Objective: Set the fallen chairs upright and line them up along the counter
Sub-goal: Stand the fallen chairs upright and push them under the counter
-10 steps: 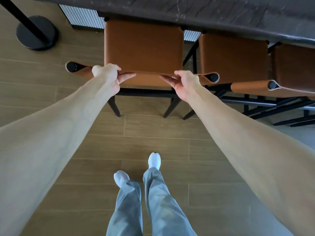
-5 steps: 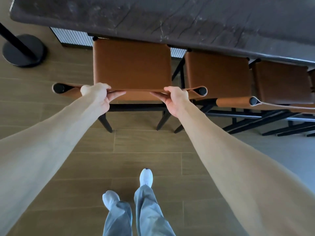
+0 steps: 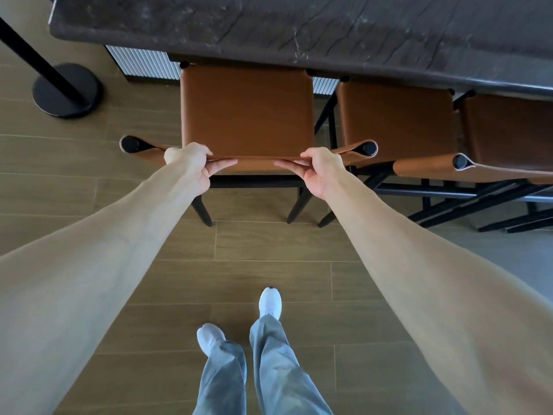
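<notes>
A brown leather chair (image 3: 247, 112) with black legs stands upright in front of me, its seat partly under the dark stone counter (image 3: 299, 25). My left hand (image 3: 191, 160) grips the left part of its backrest top edge. My right hand (image 3: 318, 167) grips the right part of the same edge. A second brown chair (image 3: 396, 118) stands upright right beside it, and a third (image 3: 508, 127) further right, both along the counter.
A black round stand base (image 3: 67, 89) with a slanted pole sits on the wooden floor at the left. My legs and white shoes (image 3: 270, 302) are behind the chair. Grey floor begins at the right.
The chair in my hands has shifted toward the counter, its seat now further under the counter edge. Both hands kept their grip on the backrest.
</notes>
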Demonstrator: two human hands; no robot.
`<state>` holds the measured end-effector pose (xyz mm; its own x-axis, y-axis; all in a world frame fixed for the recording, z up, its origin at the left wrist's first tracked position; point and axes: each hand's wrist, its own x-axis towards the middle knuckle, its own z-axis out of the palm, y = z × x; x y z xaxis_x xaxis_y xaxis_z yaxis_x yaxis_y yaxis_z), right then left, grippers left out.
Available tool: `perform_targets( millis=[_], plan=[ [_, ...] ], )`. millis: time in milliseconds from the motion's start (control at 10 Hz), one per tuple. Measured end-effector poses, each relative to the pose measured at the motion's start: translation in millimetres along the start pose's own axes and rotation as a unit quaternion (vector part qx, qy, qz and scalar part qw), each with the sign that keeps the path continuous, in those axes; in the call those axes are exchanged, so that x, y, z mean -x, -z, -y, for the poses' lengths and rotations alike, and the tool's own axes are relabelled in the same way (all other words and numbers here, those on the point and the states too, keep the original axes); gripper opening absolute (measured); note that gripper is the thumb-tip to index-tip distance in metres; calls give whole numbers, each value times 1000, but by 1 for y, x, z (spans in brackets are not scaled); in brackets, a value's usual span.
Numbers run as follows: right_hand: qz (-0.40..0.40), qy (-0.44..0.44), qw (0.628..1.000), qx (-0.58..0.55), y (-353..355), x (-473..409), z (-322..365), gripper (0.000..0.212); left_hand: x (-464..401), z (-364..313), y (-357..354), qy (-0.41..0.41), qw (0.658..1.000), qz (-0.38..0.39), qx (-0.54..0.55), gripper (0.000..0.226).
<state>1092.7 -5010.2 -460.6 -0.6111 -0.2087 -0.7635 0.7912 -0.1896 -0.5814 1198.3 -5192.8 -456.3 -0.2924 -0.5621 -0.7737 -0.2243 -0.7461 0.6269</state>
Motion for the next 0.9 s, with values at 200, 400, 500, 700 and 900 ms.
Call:
perform_targets(
  millis=[200,400,500,700,900],
  plan=[
    [10,-10,1000,0,2,-2,-1,45,-6,1,1,7,1000,13,-3,42],
    [-5,-5,1000,2,4,-8,-4,52,-8,2,3,8,1000,9,-8,32],
    [-13,2,1000,3,4,-10,-6,49,-5,3,3,3,1000,7,-22,25],
    [-35,14,999,9,3,-8,-9,46,-2,6,9,-4,999,6,-44,27],
    [-59,-24,994,93,-1,12,-21,32,13,16,20,-18,987,-10,-157,40]
  ],
)
